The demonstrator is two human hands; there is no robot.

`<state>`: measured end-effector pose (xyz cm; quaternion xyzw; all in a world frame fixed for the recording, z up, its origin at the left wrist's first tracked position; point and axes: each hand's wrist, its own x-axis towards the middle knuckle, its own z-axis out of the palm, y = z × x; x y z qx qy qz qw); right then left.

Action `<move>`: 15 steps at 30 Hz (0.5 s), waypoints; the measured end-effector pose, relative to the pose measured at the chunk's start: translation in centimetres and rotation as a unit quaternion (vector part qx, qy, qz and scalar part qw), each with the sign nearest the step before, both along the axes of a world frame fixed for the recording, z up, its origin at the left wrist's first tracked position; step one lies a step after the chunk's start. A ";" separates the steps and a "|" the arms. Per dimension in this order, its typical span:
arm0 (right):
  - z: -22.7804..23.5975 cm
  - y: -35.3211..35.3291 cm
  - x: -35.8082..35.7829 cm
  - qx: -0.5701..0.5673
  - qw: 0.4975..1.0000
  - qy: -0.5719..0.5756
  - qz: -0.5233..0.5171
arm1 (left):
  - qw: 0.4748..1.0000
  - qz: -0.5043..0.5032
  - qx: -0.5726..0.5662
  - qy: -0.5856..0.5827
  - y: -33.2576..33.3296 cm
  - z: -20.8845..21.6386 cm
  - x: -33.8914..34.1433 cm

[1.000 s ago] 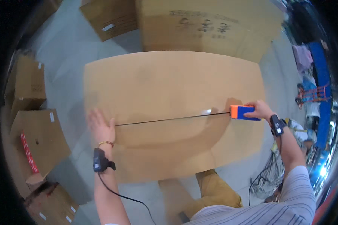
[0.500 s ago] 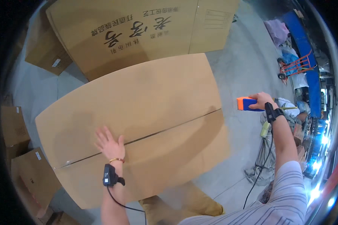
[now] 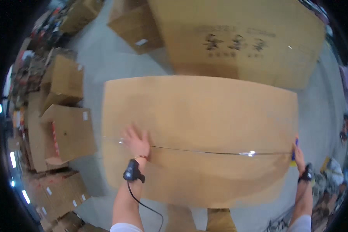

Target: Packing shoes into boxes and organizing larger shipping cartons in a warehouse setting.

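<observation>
Spanning the box, tape reaches my right grip, closed around a dispenser; left grip spread, empty; cut unseen.

grey floor, white lights left

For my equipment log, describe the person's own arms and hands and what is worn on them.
Both hands are ungloved. Behind the left hand come a thin reddish bracelet and a blocky black device trailing a dark cable. Behind the right hand is a black wrist unit. Pale sleeves leave the forearms bare.
</observation>
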<state>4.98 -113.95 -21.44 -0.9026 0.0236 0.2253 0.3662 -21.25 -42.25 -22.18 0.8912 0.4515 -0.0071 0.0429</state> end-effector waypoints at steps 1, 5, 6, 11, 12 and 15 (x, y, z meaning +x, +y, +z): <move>-0.9 1.5 -1.0 -0.025 1.000 -0.015 -0.011 | 0.984 0.173 0.024 -0.021 3.8 -0.9 -2.4; 1.2 8.5 -2.8 -0.142 0.990 0.010 -0.019 | 0.957 0.286 -0.041 -0.030 17.3 -0.1 -10.6; 1.0 7.5 -2.6 -0.128 0.992 -0.016 -0.011 | 0.951 0.255 -0.157 -0.071 19.2 -0.1 -11.4; 8.1 15.9 -9.4 -0.121 0.992 -0.027 -0.035 | 0.913 0.333 -0.130 -0.197 24.2 4.3 -24.6; 10.0 17.1 -10.4 -0.114 0.991 -0.052 -0.053 | 0.909 0.355 -0.106 -0.194 23.7 6.7 -26.1; 13.6 26.9 -14.2 0.002 0.997 -0.066 -0.045 | 0.830 0.444 -0.052 -0.333 24.8 17.1 -41.0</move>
